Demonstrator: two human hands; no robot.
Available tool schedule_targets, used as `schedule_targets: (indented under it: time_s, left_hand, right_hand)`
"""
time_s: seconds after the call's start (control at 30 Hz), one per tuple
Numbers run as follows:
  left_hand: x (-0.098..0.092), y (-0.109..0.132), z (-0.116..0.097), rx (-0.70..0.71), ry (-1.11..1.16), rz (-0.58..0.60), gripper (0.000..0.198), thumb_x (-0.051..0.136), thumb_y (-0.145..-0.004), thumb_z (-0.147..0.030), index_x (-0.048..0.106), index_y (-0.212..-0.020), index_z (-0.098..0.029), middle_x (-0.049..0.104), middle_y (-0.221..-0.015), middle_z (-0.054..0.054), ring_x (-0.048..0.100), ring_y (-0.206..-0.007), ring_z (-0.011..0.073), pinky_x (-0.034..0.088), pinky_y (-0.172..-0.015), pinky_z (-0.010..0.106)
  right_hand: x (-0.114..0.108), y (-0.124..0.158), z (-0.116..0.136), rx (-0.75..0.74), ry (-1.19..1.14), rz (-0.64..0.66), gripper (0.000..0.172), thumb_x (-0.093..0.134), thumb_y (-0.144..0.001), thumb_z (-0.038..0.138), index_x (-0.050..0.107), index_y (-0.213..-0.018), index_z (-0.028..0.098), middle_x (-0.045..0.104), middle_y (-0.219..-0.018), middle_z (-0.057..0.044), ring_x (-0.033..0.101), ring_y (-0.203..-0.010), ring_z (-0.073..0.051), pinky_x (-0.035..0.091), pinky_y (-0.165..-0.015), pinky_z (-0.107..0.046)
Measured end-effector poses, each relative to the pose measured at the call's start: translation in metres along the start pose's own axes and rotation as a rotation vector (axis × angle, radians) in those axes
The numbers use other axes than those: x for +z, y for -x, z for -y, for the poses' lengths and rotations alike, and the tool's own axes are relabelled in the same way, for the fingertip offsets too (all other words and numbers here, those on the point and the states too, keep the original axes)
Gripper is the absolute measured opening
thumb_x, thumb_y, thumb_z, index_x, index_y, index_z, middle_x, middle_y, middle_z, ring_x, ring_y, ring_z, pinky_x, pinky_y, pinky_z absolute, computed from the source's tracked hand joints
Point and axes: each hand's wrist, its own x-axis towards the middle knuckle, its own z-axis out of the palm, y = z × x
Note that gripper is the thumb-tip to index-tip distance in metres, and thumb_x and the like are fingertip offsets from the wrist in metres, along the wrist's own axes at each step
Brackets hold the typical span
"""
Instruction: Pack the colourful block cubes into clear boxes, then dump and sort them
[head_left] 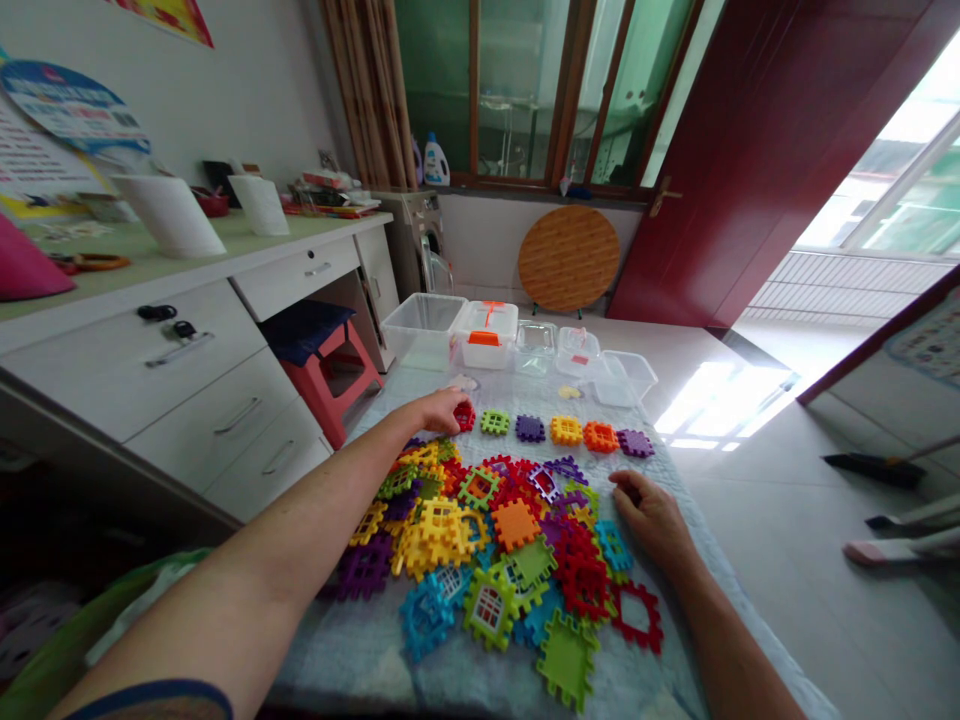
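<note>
My left hand (442, 410) reaches to the far left end of a row of plastic interlocking tiles, its fingers closed on a red interlocking tile (466, 416). Rightward along the row lie a green tile (495, 422), a dark purple tile (530, 429), a yellow tile (566, 431), an orange tile (601, 437) and a purple tile (636, 443). Nearer to me spreads a mixed pile of tiles, with an orange square tile (516, 525) on top. Beside the pile's right edge, my right hand (651, 512) rests open, fingers loosely bent, holding nothing.
Behind the row stand a clear bin (421, 340), a white lidded box (487, 350) with orange latches and several smaller clear containers. A light blue cloth (675, 600) covers the table. At left are a drawer desk (187, 400) and a red stool (330, 385).
</note>
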Motion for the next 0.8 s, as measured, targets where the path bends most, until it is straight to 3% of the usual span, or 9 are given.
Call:
schedule_targets:
  time_s: [0.33,0.6,0.8]
  left_hand:
    - [0.0002,0.0045,0.0010,0.009,-0.018,-0.059,0.065,0.065,-0.054,-0.018,0.060,-0.119,-0.012,0.060,-0.115,0.012,0.058,-0.105,0.0281,0.045,-0.095,0.034]
    - [0.0000,0.0053,0.0013,-0.001,-0.019,-0.055,0.047,0.061,-0.053,-0.016,0.067,-0.099,-0.012,0.063,-0.099,0.008,0.061,-0.087,0.0243,0.049,-0.082,0.032]
    - [-0.0018,0.0064,-0.0013,-0.014,-0.026,-0.059,0.043,0.062,-0.053,-0.018,0.068,-0.096,-0.013,0.064,-0.097,0.007,0.062,-0.086,0.0240,0.050,-0.080,0.031]
  right_hand:
    - [0.0001,-0.0001,0.0016,-0.006,-0.007,-0.008,0.035,0.047,-0.079,0.039,0.068,-0.097,0.017,0.067,-0.074,-0.003,0.063,-0.068,-0.021,0.048,-0.067,-0.034]
    - [-0.0005,-0.0004,0.0009,-0.004,0.008,0.001,0.035,0.046,-0.079,0.039,0.068,-0.097,0.017,0.067,-0.075,-0.003,0.063,-0.069,-0.021,0.048,-0.069,-0.034]
    - [-0.0010,-0.0010,0.0018,0.004,0.012,0.006,0.035,0.046,-0.079,0.039,0.067,-0.098,0.017,0.068,-0.077,-0.004,0.064,-0.071,-0.021,0.048,-0.070,-0.034]
